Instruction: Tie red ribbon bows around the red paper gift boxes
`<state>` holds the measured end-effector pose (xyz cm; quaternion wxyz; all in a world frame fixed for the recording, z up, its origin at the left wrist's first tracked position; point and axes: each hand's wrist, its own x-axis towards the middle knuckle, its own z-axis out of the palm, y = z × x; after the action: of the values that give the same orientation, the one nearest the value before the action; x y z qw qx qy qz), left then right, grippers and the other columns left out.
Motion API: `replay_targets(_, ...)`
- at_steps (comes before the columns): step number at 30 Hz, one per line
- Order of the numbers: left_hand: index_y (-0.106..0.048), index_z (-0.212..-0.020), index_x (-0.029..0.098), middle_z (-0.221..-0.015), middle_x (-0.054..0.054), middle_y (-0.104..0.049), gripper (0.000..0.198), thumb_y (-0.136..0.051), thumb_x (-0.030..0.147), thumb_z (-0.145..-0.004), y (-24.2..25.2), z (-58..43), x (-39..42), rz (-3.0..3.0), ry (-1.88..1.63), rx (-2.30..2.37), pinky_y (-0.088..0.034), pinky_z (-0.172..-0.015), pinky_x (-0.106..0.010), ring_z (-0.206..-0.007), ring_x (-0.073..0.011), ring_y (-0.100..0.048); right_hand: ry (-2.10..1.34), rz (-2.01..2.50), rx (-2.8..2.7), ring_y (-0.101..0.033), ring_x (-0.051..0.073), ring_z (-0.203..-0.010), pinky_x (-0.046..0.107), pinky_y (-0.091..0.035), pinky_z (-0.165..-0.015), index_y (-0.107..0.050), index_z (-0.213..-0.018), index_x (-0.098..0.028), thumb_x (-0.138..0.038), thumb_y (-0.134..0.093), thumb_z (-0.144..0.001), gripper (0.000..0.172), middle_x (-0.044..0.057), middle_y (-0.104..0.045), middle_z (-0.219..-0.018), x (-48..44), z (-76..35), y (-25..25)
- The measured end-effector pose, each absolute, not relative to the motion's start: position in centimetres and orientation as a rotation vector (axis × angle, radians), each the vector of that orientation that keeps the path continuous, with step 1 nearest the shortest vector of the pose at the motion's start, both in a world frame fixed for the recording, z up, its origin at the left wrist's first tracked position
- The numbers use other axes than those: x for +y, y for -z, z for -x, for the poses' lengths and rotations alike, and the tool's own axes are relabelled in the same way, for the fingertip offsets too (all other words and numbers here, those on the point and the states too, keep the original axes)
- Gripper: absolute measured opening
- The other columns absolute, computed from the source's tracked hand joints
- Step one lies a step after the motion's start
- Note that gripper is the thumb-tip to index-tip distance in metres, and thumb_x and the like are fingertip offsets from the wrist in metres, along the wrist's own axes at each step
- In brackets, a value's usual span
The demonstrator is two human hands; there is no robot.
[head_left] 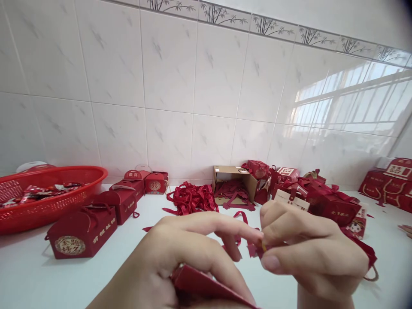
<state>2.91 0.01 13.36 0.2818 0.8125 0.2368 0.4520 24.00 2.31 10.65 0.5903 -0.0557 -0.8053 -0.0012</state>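
Box (pixel 206 281) of red card lies under the curled fingers of the left hand (pixel 177 249), toward the table's (pixel 25 274) near edge, apparently unfinished. The right hand (pixel 309 246) pinches a small red-and-yellow piece (pixel 262 246), too blurred to identify. Closed boxes (pixel 96 238) toward the left edge look done; loose ribbons (pixel 193 198) by the back edge seem unused.

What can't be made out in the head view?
All head view:
Red card piece: left hand covers part, bottom edge cuts it off.
Small red-yellow item: right hand hides most.
Red basket: left edge cuts it off.
Print on wrapped items: too small.
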Motion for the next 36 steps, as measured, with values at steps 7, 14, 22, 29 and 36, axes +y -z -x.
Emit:
replay_targets(7, -0.077, -0.068, 0.028, -0.107, -0.003, -0.071, 0.003, -0.076, 0.030, -0.068, -14.1, -3.5, 0.2, -2.112, -1.139, 0.648, -0.058, -0.066, -0.024, -0.072, -0.0154, -0.066, 0.026, 0.106, -1.880, -0.059, 0.015, -0.062, 0.032, -0.052, -0.059, -0.072, -0.102, -0.020, -0.004, -0.053, -0.083, 0.031, 0.005, -0.065, -0.071, 3.3, -24.0, -10.7)
replay_targets(14, -0.074, -0.066, 0.026, -0.108, -0.003, -0.070, 0.004, -0.076, 0.029, -0.069, -13.9, -3.6, 3.3, -1.990, -1.230, 0.606, -0.055, -0.085, -0.032, -0.100, -0.0233, -0.065, 0.018, 0.418, -1.771, -0.063, 0.015, -0.070, 0.030, -0.053, -0.062, -0.072, -0.094, -0.025, -0.002, -0.057, -0.081, 0.031, 0.003, -0.066, -0.079, 4.4, -25.2, -10.7)
replay_targets(22, -0.067, -0.071, 0.020, -0.058, 0.002, -0.063, 0.018, -0.073, 0.036, -0.070, -14.0, -4.4, 4.5, -1.662, -1.326, 0.841, -0.046, -0.042, -0.018, -0.048, -0.0114, -0.059, -0.203, 0.299, -1.209, -0.059, 0.014, -0.066, 0.032, -0.054, -0.067, -0.071, -0.089, -0.026, -0.021, -0.068, -0.080, 0.011, 0.000, -0.064, -0.075, 2.7, -27.3, -10.7)
replay_targets(29, -0.068, -0.071, 0.020, -0.063, 0.001, -0.066, 0.020, -0.073, 0.039, -0.071, -13.6, -5.7, 4.2, -1.684, -1.354, 0.757, -0.049, -0.049, -0.019, -0.056, -0.0131, -0.061, -0.105, 0.553, -1.572, -0.051, 0.026, -0.116, 0.040, -0.052, -0.085, -0.072, -0.083, -0.028, -0.015, -0.069, -0.078, 0.015, 0.005, -0.059, -0.118, 1.7, -22.2, -10.6)
replay_targets(36, -0.055, -0.062, 0.017, -0.050, 0.001, -0.050, 0.040, -0.054, 0.051, -0.084, -13.0, -6.0, 4.1, -1.764, -1.470, 0.744, -0.044, -0.047, -0.020, -0.051, -0.0127, -0.052, 0.019, 0.589, -1.551, -0.056, 0.022, -0.111, 0.035, -0.055, -0.084, -0.071, -0.088, -0.027, -0.008, -0.066, -0.079, 0.022, 0.004, -0.058, -0.115, 2.6, -21.2, -10.1)
